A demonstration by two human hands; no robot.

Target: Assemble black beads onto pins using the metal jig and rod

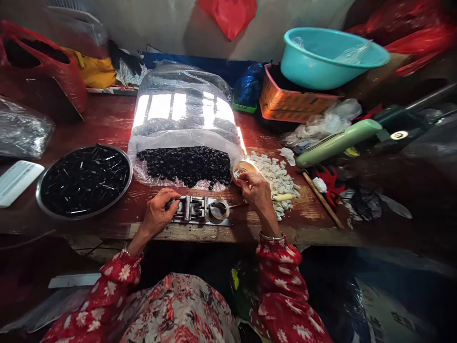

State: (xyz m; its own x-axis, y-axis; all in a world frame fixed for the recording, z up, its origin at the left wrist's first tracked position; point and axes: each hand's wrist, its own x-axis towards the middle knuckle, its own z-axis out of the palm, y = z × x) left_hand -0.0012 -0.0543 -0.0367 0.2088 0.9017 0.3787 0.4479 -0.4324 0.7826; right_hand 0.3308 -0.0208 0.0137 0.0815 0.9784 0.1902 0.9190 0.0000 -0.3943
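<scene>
My left hand (pixel 159 212) grips a small dark piece against the left end of a metal clamping jig (pixel 191 209), which sits at the table's front edge. My right hand (pixel 254 193) holds a round tan ring (pixel 244 167), perhaps a tape roll, beside a metal ring (pixel 219 209) on the jig. A heap of white chips (pixel 276 183) lies just right of that hand. Behind the jig is a clear plastic bag (pixel 183 114) of black beads (pixel 185 166). A steel bowl (pixel 84 181) of black pieces stands left of my left hand.
The worn reddish wooden table (pixel 107 119) holds a green tube (pixel 337 143), a wooden stick (pixel 321 200) and red gloves (pixel 330 183) at right. A teal basin (pixel 328 57) rests on an orange crate (pixel 293 97) at the back. Red plastic bags (pixel 43 71) hang at the back left.
</scene>
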